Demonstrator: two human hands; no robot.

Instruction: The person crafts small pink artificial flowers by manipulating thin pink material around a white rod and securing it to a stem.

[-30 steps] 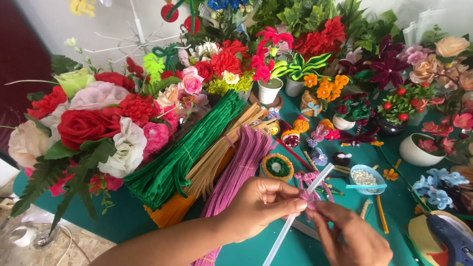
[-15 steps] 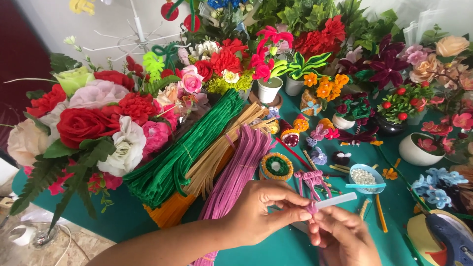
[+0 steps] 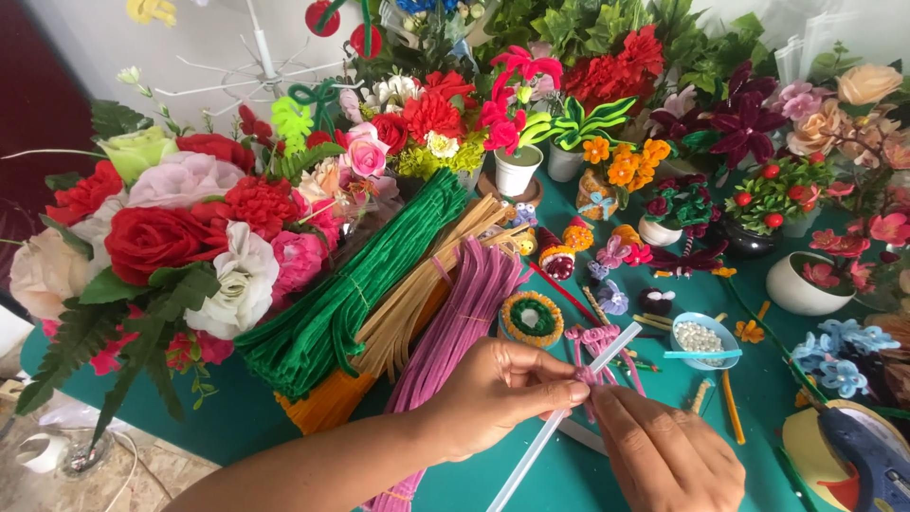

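1 pink pipe-cleaner piece, wound in loops round 1 clear glue stick, low and right of centre over the table. Stick slanted, lower end toward the bottom edge, upper end up and right near the small blue bowl of white beads. Loose pink ends hanging down beside the fingers.

2 hands at work. Left hand in from the lower left, forearm bare, thumb and forefinger pinched narrow on the pink wrap where it meets the stick, other fingers curled under. Right hand just beside it at the bottom edge, back of the hand up, fingers reaching in to the same spot; grip on its underside hidden, so whether closed on the stick or only touching, impossible to tell.

Just above the left hand, 1 round coiled disc in yellow, green and white. Left of that, 4 bundles of pipe cleaners lying side by side on the teal table: pink bundle, tan bundle, green bundle, orange bundle peeping out beneath.

Further out, a big bouquet of fabric roses at the left, red, white and pink. Along the back, many small potted pipe-cleaner flowers; 1 white pot with red blooms near the middle. At the bottom right corner, 1 blue glue gun on a yellow disc.
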